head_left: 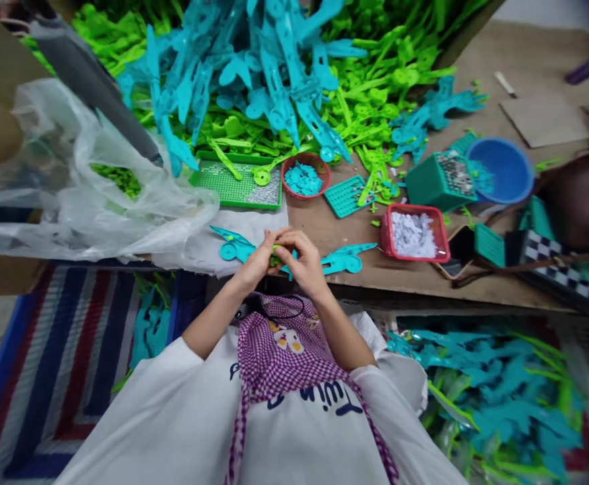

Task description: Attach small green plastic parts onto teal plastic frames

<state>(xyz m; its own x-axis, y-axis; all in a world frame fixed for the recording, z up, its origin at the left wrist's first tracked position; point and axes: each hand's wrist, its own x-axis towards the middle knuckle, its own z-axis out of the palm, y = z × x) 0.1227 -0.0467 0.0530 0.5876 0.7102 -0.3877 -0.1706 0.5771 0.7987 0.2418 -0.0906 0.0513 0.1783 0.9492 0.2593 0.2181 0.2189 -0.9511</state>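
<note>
Close together at the table's front edge, both of my hands have their fingers closed. My left hand (258, 263) and my right hand (304, 259) pinch a small lime-green plastic part (274, 257) between them. A turquoise plastic piece (233, 248) with a pointed end and a round disc sticks out left of my left hand. Another turquoise length (349, 259), similar in shape, sticks out beyond my right hand. Fingers hide the middle, so I cannot tell whether these are one piece or two.
Behind lies a heap of turquoise pieces (274, 67) and lime-green parts (375, 87). Nearby are a green tray (208, 195), a round red bowl (307, 195), a red basket (443, 252) of white bits and a blue bowl (511, 178). Plastic sheeting (72, 236) drapes at left.
</note>
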